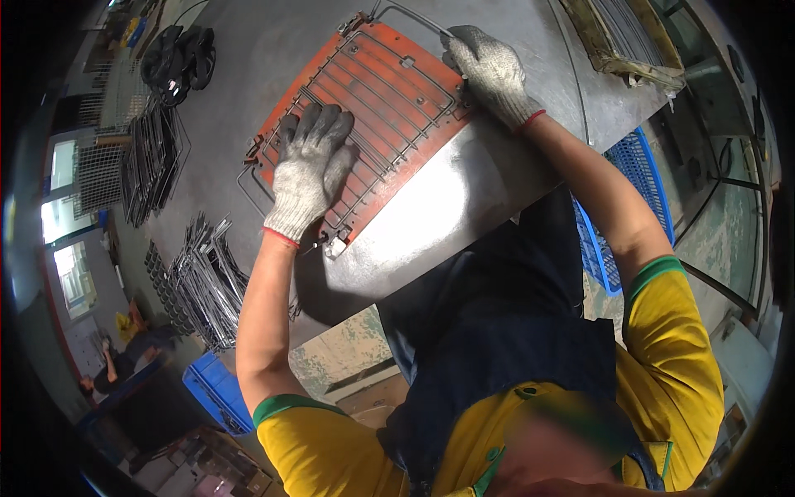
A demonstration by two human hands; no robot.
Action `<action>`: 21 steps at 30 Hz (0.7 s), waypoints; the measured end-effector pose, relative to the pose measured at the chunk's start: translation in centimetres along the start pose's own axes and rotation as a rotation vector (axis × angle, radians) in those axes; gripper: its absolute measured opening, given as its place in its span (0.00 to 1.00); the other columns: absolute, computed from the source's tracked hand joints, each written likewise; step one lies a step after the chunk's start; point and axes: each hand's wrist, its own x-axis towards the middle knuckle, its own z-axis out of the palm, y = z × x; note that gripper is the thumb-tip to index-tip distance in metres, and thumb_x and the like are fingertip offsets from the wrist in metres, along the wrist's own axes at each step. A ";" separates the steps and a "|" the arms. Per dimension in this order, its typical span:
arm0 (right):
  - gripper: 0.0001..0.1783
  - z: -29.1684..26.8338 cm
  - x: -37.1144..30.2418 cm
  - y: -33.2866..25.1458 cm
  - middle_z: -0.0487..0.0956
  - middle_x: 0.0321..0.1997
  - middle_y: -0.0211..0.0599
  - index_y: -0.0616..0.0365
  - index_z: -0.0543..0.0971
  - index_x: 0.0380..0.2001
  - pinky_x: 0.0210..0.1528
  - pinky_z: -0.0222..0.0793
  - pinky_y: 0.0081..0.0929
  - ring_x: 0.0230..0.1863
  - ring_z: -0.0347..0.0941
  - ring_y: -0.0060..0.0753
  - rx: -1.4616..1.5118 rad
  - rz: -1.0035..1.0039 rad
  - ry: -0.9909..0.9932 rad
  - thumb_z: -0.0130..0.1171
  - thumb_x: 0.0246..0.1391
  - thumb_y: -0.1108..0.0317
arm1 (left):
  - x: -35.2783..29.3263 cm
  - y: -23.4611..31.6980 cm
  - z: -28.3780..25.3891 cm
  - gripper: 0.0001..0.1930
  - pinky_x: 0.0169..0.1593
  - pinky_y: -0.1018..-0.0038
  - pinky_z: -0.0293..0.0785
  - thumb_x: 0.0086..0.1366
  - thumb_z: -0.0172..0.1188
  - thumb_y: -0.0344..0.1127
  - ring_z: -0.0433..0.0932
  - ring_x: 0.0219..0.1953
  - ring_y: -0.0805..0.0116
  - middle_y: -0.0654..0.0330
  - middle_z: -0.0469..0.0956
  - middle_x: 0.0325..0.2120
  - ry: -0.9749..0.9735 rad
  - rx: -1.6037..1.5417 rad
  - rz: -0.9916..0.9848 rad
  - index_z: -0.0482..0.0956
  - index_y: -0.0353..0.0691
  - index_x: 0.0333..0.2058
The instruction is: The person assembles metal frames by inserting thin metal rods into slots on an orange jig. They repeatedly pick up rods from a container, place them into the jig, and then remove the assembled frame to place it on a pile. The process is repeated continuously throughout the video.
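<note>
A red-orange plate (396, 62) lies on the metal table, with a grid of thin metal rods in a wire frame on top of it. Small clips and blocks line its edges. My left hand (310, 161), in a grey-white work glove, rests over the rods at the plate's left part, its fingers stretched out. At the plate's far right corner my right hand (490, 73), gloved too, has its fingers closed round the end of a bent wire rod (412, 16). This rod reaches past the plate's far edge. Part of the grid is hidden under my left hand.
Bundles of bent wires (207, 282) and dark wire frames (151, 157) sit along the table's left side. A black cloth-like heap (177, 62) lies far left. A wooden box of rods (617, 37) stands far right. Blue crates (642, 178) are below the table edge. Another person is far left.
</note>
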 end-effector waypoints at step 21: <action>0.16 -0.9 -0.1 -0.9 0.78 0.50 0.39 0.51 0.77 0.51 0.42 0.76 0.39 0.37 0.80 0.41 0.091 0.025 -0.013 0.54 0.61 0.63 | -5.1 -2.0 0.9 0.33 0.76 0.53 0.39 0.73 0.45 0.54 0.49 0.75 0.50 0.48 0.54 0.71 -0.114 0.029 -0.108 0.58 0.43 0.70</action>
